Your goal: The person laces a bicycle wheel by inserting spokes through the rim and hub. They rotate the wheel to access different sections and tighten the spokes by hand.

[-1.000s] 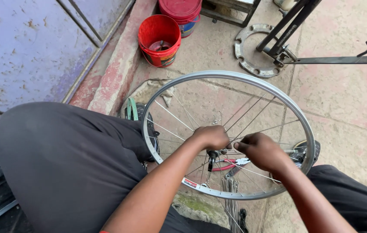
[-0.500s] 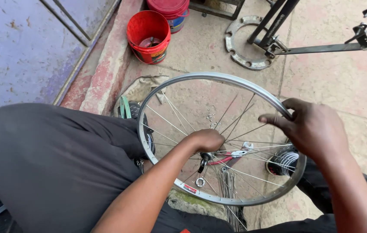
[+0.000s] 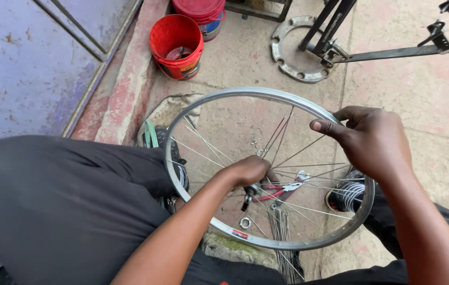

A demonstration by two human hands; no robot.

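Wheel is lying roughly flat across the person's lap, over the concrete floor: bare silver metal rim, thin wire spokes, no tyre. Left hand is sitting at the centre, fingers curled shut around the hub, which is mostly hidden under the palm. Right hand is gripping the rim at its right side, thumb over the top, fingers wrapping under. Hands are well apart, one at the centre and one at the edge.

Under the spokes, red-handled pliers are lying on the floor just right of the hub; a bundle of loose spokes is lying near the wheel's near edge. Striped shoe is showing through the spokes below the right hand.

Far side of the floor: red plastic bucket by the purple metal door, round grey metal flange with bolt holes, black steel stand beside it.
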